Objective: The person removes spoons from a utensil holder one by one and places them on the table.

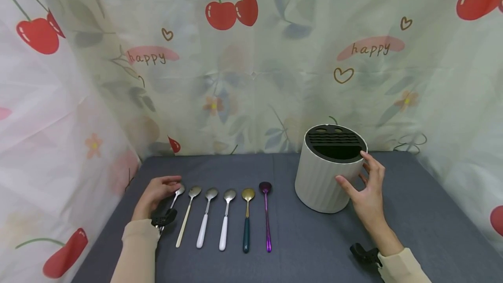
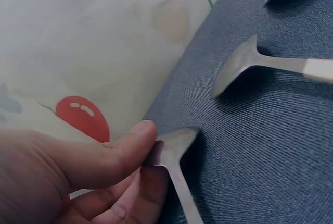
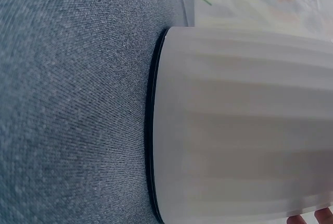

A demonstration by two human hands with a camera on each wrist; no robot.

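Note:
At the left end of a row of spoons, my left hand [image 1: 156, 192] pinches the bowl edge of a metal spoon [image 2: 178, 147] between thumb and fingers. Part of that spoon's handle is hidden behind the wrist in the head view. On the right, my right hand [image 1: 368, 198] grips the side of a whitish ribbed utensil holder [image 1: 320, 189], thumb on its front and fingertips near the rim. The holder stands upright with a dark slotted lid [image 1: 336, 143]. In the right wrist view its ribbed wall [image 3: 239, 125] fills much of the frame.
Beside the held spoon lie a cream-handled spoon [image 1: 183, 224], two white-handled spoons [image 1: 202, 230], a gold spoon with a dark green handle [image 1: 246, 235] and a purple spoon [image 1: 267, 222]. A grey cloth [image 1: 306, 248] covers the table. Printed curtains [image 1: 251, 99] hang behind and beside it.

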